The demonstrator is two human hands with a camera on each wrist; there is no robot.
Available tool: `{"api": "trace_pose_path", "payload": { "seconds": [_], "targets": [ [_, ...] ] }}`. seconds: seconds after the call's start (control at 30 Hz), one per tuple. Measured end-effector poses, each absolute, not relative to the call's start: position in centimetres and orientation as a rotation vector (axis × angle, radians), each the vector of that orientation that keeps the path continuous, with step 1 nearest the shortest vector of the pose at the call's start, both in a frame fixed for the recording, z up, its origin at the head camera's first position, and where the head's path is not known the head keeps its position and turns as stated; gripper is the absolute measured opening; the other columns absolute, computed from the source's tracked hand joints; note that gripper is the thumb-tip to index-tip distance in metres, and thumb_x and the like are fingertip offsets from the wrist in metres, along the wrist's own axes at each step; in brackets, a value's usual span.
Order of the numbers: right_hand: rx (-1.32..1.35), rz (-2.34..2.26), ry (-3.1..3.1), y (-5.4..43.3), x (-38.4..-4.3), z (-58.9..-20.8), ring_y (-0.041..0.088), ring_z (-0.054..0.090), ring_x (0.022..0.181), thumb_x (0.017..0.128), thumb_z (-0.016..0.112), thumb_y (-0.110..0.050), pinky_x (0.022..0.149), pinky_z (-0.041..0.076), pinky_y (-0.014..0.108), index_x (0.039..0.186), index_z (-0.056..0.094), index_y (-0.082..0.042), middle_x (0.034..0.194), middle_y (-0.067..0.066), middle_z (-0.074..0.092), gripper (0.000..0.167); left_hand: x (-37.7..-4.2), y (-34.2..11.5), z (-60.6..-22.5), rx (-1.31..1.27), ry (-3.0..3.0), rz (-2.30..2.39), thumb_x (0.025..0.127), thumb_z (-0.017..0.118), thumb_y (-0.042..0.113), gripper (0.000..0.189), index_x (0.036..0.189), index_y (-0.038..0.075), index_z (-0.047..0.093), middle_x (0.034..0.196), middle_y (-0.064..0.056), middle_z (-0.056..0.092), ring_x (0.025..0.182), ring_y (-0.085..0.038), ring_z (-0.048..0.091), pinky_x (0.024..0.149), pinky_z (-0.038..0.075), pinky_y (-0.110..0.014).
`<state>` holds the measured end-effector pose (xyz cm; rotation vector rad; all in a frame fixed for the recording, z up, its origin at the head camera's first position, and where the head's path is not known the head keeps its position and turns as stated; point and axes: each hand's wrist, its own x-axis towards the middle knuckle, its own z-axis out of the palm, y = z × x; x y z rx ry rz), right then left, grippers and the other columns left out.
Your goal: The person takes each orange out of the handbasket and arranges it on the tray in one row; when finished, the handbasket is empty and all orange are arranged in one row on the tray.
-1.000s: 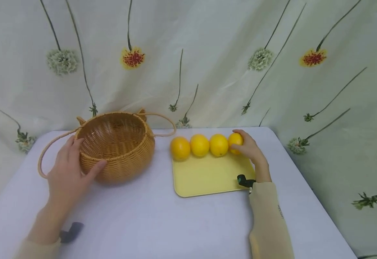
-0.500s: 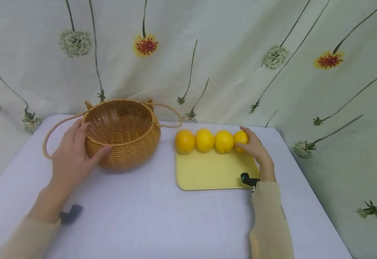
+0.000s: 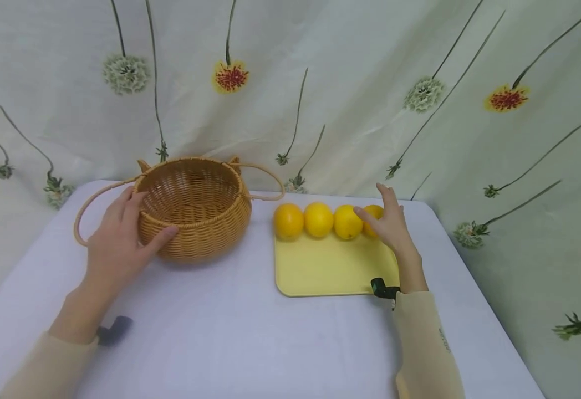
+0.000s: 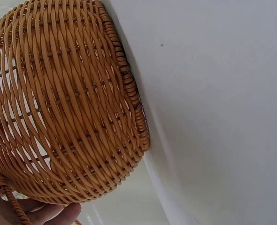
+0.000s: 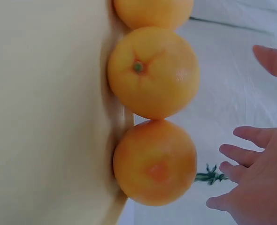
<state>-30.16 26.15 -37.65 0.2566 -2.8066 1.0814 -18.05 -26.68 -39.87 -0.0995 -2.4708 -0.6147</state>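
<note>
A woven wicker basket (image 3: 195, 238) with two looped handles stands upright at the left of the table, its inside bare. My left hand (image 3: 121, 238) grips its left side, thumb along the outer wall below the rim. In the left wrist view, fingers (image 4: 65, 215) show behind the basket wall. Several oranges line the far edge of a yellow tray (image 3: 330, 271). Over the rightmost orange (image 3: 373, 220) hovers my right hand (image 3: 392, 224), fingers spread, partly covering it. The right wrist view shows that orange (image 5: 155, 164) apart from the fingers.
The table (image 3: 250, 343) has a white cover. A pale cloth (image 3: 340, 111) printed with flowers hangs behind it and along the right. The basket's right handle (image 3: 270, 180) reaches toward the leftmost orange (image 3: 288, 221). Each wrist wears a small black camera.
My right hand has let go of the rightmost orange and lifted, its fingers spreading. The orange stays in the row. My left hand stays at the basket; the head view has shifted slightly.
</note>
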Motion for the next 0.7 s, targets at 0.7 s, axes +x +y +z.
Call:
{"api": "trace_pose_path", "payload": {
  "seconds": [0.7],
  "targets": [
    [0.380,0.687,-2.760,28.0,-25.7,-40.0,0.044,0.013,0.162,0.104,0.061,-0.051,0.126,-0.001,0.072,0.168,0.024,-0.010,0.173,0.021,0.022,0.084,-18.7,-27.0,-39.0,-0.188,-2.514,-0.615,0.093,0.074,0.056,0.087,0.154,0.002,0.045,0.163,-0.029,0.039,0.145,-0.054,0.040,0.096,0.042,-0.079]
  ]
}}
